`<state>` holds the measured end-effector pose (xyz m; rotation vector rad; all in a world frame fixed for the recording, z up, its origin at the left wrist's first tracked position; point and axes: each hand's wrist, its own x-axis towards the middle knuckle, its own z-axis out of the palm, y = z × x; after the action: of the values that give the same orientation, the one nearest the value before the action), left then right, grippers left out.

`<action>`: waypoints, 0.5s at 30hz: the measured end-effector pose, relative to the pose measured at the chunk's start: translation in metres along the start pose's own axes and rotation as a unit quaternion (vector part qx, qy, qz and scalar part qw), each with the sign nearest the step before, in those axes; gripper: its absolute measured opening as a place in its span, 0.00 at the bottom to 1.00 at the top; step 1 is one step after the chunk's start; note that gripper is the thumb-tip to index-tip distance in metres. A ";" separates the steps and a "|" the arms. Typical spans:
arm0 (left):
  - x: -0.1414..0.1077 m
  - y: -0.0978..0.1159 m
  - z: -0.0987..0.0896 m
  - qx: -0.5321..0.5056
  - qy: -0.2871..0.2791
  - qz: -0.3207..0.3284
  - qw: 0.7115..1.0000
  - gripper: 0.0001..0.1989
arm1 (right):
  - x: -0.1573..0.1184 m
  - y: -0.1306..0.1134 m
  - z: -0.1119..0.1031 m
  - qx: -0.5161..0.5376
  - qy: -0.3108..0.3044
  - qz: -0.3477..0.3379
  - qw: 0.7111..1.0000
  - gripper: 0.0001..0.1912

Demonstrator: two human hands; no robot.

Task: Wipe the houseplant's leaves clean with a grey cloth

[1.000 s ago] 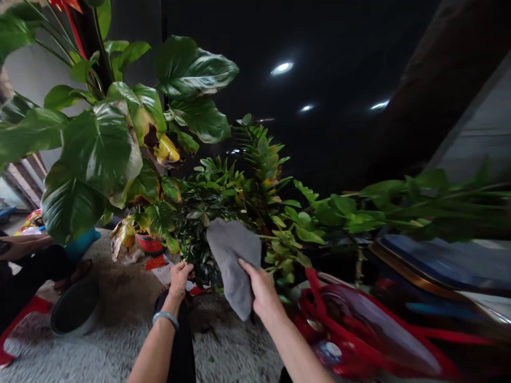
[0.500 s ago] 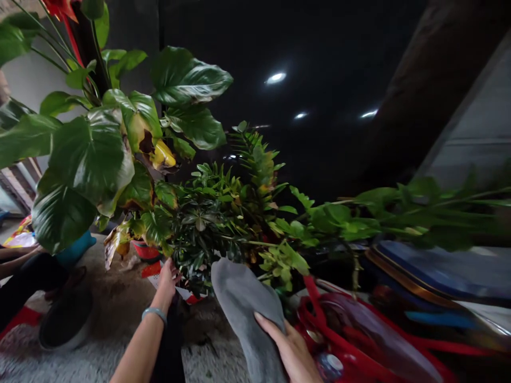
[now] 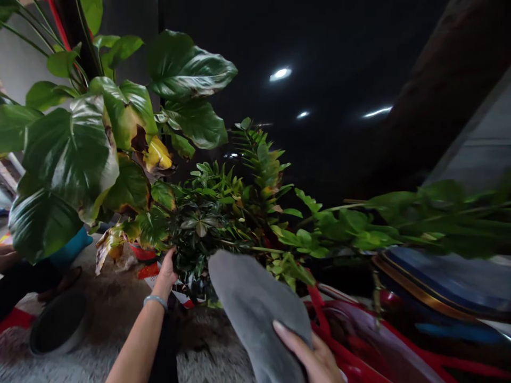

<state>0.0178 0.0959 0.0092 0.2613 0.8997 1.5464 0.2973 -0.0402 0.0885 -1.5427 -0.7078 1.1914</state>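
Here, your right hand [image 3: 309, 356] holds an oblong gray fabric cloth [image 3: 251, 298], likely light, limp and best held mid-edge, near the dark-leaved shrub [image 3: 199, 227], your left hand's [image 3: 166, 274] grip impossible to tell.

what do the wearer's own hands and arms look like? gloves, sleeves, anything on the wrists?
Left hand: no glove, forearm bare with no sleeve in frame, and a smooth, rounded, pale blue-grey bangle at the wrist. Right hand: no glove; its wrist is out of frame, so can't tell about a sleeve or anything worn there.
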 end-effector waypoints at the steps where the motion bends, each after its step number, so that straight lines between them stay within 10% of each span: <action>1: -0.005 -0.004 0.000 -0.022 -0.001 -0.012 1.000 0.19 | -0.001 -0.012 0.014 0.038 0.006 -0.011 0.999 0.28; 6: -0.019 -0.023 0.003 -0.019 0.026 0.021 0.999 0.19 | -0.007 -0.011 0.076 0.088 -0.088 0.020 0.992 0.27; 11: -0.024 -0.034 -0.004 0.000 0.005 0.062 0.998 0.25 | -0.027 0.037 0.042 -0.043 -0.106 0.034 0.993 0.22; 15: -0.027 -0.038 -0.012 0.082 -0.073 0.099 0.989 0.26 | -0.024 0.006 0.029 0.025 -0.031 -0.015 0.999 0.28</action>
<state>0.0441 0.0637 -0.0146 0.5894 0.9073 1.6141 0.2618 -0.0528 0.0914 -1.4543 -0.7358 1.2296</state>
